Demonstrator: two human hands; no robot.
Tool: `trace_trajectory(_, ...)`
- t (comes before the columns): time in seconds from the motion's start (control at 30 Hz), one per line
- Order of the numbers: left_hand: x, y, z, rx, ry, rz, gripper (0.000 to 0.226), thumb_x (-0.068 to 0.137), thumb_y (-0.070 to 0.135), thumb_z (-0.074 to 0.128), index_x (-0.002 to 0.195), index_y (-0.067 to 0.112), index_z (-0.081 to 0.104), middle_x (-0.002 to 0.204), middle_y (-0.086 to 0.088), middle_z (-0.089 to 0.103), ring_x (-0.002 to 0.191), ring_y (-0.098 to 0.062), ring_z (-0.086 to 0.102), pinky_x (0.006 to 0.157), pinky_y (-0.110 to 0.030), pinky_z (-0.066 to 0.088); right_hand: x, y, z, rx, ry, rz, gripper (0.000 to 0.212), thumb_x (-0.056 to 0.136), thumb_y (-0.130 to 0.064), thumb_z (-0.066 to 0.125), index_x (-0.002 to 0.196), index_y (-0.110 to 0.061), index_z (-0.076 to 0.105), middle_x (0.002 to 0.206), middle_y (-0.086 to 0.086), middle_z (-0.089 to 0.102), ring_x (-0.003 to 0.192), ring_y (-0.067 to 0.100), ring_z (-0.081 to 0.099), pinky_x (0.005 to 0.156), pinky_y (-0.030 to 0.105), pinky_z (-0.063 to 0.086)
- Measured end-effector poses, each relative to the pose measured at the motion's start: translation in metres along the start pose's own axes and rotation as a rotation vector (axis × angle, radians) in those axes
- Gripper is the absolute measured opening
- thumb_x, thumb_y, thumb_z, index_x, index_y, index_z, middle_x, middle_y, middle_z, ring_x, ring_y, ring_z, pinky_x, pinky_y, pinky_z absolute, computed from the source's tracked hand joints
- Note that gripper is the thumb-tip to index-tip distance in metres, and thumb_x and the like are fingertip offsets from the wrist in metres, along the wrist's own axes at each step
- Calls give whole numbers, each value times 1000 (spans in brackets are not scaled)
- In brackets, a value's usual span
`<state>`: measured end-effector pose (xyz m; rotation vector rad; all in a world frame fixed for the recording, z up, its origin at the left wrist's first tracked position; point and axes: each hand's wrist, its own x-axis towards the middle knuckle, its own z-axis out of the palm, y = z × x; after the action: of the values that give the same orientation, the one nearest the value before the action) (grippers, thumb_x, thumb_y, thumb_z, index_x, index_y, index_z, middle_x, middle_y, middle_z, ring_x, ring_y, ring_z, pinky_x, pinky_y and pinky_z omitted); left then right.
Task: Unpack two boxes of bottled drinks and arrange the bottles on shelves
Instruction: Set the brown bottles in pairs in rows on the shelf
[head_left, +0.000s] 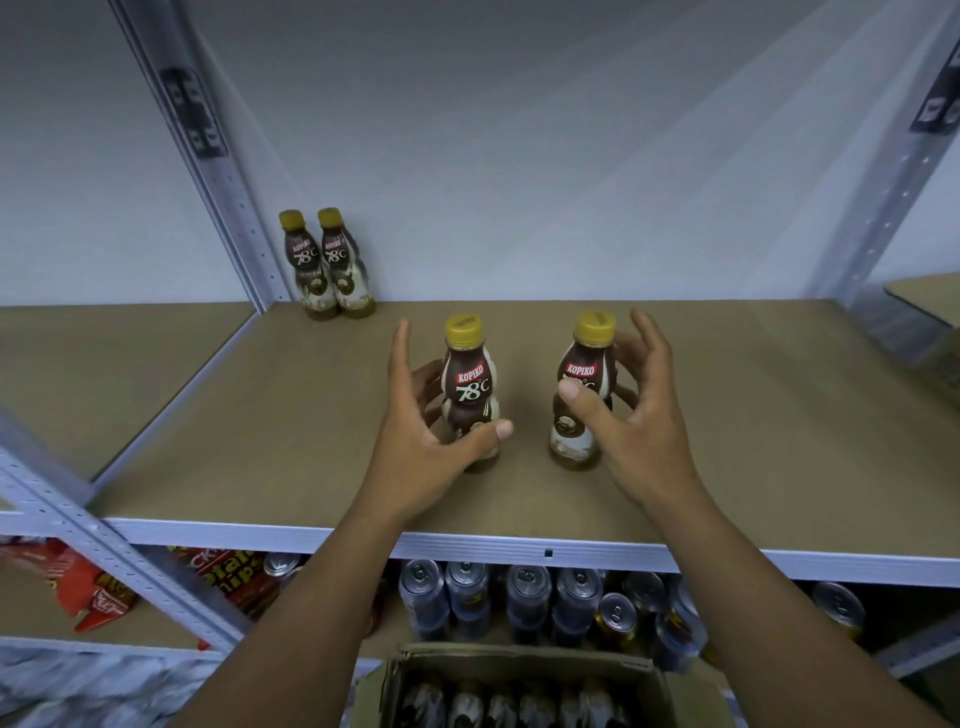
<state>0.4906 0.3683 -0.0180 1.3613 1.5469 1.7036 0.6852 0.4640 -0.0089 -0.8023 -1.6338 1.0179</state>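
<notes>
Left hand (415, 444) cups left bottle (470, 384), right hand (639, 415) cups right bottle (582, 370), thumbs in front, both upright on shelf (260, 415); bottle pair (327, 265) at 10 o'clock.

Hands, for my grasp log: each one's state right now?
Left hand: holds the left bottle.
Right hand: holds the right bottle.

Four bottles (470, 389) on the shelf (753, 441), one open cardboard box (519, 662)
</notes>
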Motion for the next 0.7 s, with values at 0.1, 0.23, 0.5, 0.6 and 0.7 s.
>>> trace_trajectory(0.1, -6, -7, -6, 27, -3, -19, 117, 73, 40, 83, 156, 55, 1, 141, 2, 58, 129, -10, 59, 109, -39, 48, -6, 7, -5, -52, -3, 30, 102, 64, -66, 78, 150, -48, 27, 139, -17, 52, 130, -1, 50, 107, 34, 46)
trace_trajectory(0.23, -5, -11, -7, 20, 8, -3, 108, 76, 31, 77, 156, 46, 6, 132, -3, 64, 124, -16, 62, 106, -39, 50, -11, 14, -6, -109, -17, 68, 104, 58, -62, 85, 145, -51, 29, 126, -21, 53, 116, 10, 61, 96, 40, 55)
trace_trajectory(0.5, 0, -20, -6, -5, 3, -33, 115, 77, 25, 80, 162, 39, 4, 111, 0, 74, 112, -23, 69, 104, -48, 52, -10, 20, -4, -138, -18, 70, 95, 68, -38, 92, 145, -41, 36, 120, -16, 58, 108, 4, 61, 90, 26, 52)
trace_trajectory(0.6, 0, -20, -4, 3, 28, -50, 117, 80, 10, 86, 162, 36, 6, 106, 4, 73, 105, -16, 70, 94, -32, 54, -9, 21, -3, -130, -20, 67, 93, 70, -33, 92, 145, -38, 37, 119, -17, 59, 105, 2, 61, 87, 19, 51)
trace_trajectory(0.7, 0, -18, -1, 26, 56, -47, 116, 80, 7, 85, 161, 36, 8, 106, 7, 73, 103, -12, 71, 86, -22, 54, -9, 22, -3, -119, -16, 61, 92, 72, -29, 92, 146, -34, 37, 121, -16, 61, 104, 0, 62, 85, 14, 51)
